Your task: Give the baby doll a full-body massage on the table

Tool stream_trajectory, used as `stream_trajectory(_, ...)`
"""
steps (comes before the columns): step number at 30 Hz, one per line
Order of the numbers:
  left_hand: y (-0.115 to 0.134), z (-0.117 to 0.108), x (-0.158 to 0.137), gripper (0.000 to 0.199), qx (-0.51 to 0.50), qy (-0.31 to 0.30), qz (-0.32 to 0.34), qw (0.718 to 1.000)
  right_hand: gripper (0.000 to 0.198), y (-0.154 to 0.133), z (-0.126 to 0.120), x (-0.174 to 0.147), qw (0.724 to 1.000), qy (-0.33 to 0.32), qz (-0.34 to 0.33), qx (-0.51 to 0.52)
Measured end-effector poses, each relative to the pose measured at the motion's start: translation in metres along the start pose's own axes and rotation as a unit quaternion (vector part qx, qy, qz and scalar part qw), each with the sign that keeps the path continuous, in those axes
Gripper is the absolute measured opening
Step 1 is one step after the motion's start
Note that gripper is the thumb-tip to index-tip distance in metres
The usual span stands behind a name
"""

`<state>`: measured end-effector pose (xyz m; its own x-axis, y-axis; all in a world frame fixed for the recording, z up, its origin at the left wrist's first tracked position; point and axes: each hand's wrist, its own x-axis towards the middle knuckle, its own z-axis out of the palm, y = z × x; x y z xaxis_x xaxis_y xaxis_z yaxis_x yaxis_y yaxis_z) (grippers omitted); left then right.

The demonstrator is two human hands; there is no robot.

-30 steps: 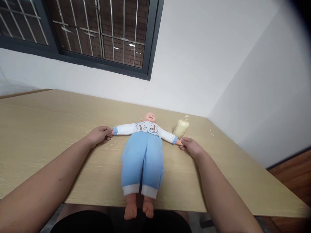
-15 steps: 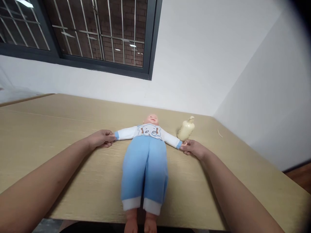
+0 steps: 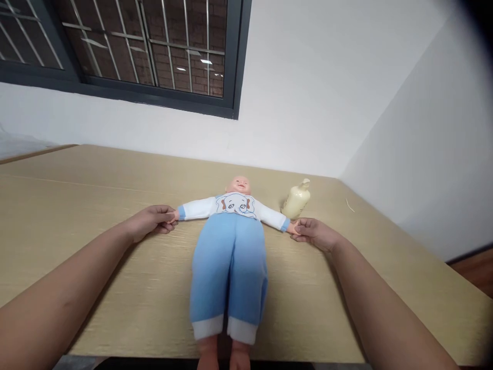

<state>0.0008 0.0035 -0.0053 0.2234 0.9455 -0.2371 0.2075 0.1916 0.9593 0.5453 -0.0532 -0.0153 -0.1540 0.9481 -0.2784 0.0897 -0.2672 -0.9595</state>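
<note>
Doll (image 3: 221, 257): on back on counter (image 3: 154, 298), approx. ctr. of scene, head at far end, legs toward near edge; feet reach near edge & are cut off by lower border of view. Both arms of doll extended sideways, L & R, roughly in line w/ shoulders. Left hand (image 3: 154, 222): grip is grasping the doll's hand at L side of scene, thumb & fingers pinched just outboard of blue cuff. Right hand (image 3: 316, 234): grip is grasping the doll's other hand at R side, same pinch-type hold, just outboard of matching cuff. Forearms of person run in from near L & near R corners. Doll clothing: white top (image 3: 198, 208) w/ elephant print (image 3: 235, 204) at chest; lt. blue trousers (image 3: 210, 277) w/ white cuffs at ankles. Bottle (image 3: 296, 201): cream-colored, narrow top, stands on counter just beyond right hand, to R of doll's head; contact btwn bottle & hand cannot be confirmed. Thin pale strip (image 3: 349, 205): on counter, farther R of bottle. Far side: white wall (image 3: 300, 92) behind counter; dk.-framed window (image 3: 232, 61) w/ metal bars, upper L, brickwork visible thru glass.
</note>
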Motion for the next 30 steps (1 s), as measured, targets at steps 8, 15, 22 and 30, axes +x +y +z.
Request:
stream_trajectory(8, 0.006, 0.013, -0.001, 0.031, 0.127, 0.065, 0.0, 0.99, 0.041, -0.006, 0.012, 0.0, 0.993, -0.015, -0.045, -0.108)
stream_trajectory(15, 0.017, 0.026, -0.008, 0.035, 0.213, 0.115, 0.009, 0.97, 0.05, -0.002, 0.02, 0.008, 0.973, 0.062, -0.022, -0.221)
stream_trajectory(22, 0.008, 0.016, -0.002, 0.037, 0.078, 0.055, 0.034, 0.995, 0.051, -0.002, 0.014, 0.005, 0.992, 0.04, -0.037, -0.11)
stream_trajectory(30, 0.021, 0.011, -0.026, 0.034, 0.125, 0.058, 0.03, 0.99, 0.045, -0.004, 0.002, 0.0, 1.0, -0.024, -0.015, -0.003)
